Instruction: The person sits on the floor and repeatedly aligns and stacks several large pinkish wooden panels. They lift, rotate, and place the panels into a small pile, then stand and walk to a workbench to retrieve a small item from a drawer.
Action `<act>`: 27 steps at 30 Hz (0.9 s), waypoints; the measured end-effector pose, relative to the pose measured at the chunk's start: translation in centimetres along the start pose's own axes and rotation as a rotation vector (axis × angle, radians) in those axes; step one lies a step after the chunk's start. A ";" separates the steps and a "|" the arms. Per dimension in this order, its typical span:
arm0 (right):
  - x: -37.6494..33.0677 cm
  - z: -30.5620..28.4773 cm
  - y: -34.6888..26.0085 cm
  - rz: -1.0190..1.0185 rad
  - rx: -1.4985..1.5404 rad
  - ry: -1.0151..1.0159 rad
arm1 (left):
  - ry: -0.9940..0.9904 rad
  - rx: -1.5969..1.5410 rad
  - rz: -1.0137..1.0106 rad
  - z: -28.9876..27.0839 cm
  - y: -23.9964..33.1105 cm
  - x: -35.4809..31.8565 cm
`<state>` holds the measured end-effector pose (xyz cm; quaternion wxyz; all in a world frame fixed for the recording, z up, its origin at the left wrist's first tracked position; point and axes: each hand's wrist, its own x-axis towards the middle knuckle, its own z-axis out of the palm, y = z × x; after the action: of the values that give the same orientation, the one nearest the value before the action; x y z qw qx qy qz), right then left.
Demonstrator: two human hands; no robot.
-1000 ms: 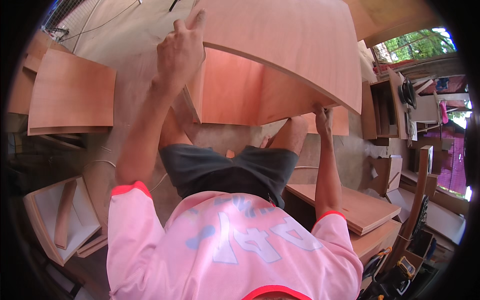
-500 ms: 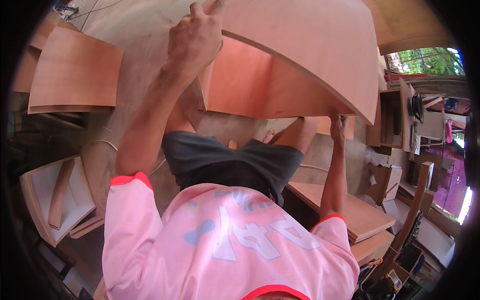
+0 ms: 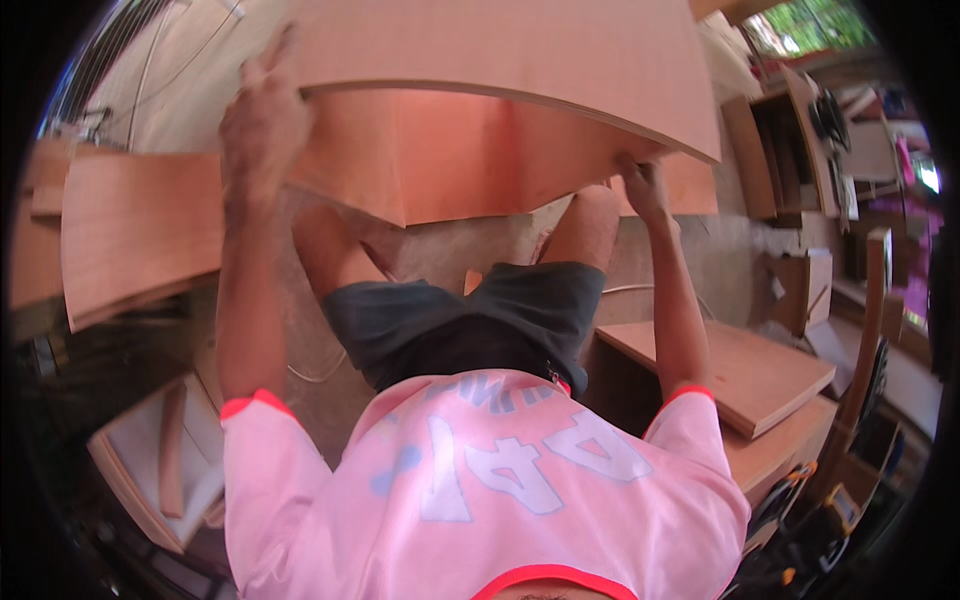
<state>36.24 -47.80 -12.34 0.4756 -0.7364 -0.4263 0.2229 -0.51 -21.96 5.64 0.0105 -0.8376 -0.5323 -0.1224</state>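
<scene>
A broad, light-brown plywood panel (image 3: 520,50) spans the space in front of me, over upright wooden panels (image 3: 455,155) that look like the inside of a box or cabinet. My left hand (image 3: 265,125), blurred by motion, is closed at the panel's left edge. On the other side, my right hand (image 3: 643,185) grips the same panel from below, near its right front corner. That hand's fingers are partly hidden under the panel. Both arms reach forward, and my knees are spread below the near edge.
Flat boards (image 3: 140,230) lie at the left, above an open box (image 3: 150,470) with a wooden strip inside. By my right elbow is a stack of boards (image 3: 740,370). Wooden cases (image 3: 785,150) stand farther right. A thin cable (image 3: 320,378) runs along the floor.
My left hand has moved left and lower, and the panel's left corner has swung left with it. My right hand sits slightly higher and further left, still under the panel. The view has shifted too.
</scene>
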 end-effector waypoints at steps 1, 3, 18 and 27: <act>0.0 0.6 -0.9 0.029 -0.027 -0.009 | 0.053 0.004 0.058 0.3 -0.4 0.3; -0.2 2.5 -2.6 -0.010 0.033 0.021 | 0.013 0.027 0.025 0.9 -1.4 0.5; 0.5 4.1 -5.3 -0.099 0.011 0.136 | 0.003 0.016 0.084 1.0 1.4 0.5; 0.4 2.2 -4.3 -0.108 0.006 0.211 | -0.010 0.007 0.098 0.9 3.8 0.4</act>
<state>33.11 -45.54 -9.49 0.5313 -0.7304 -0.4124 0.1191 3.20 -23.12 5.29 0.0165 -0.8632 -0.4912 -0.1157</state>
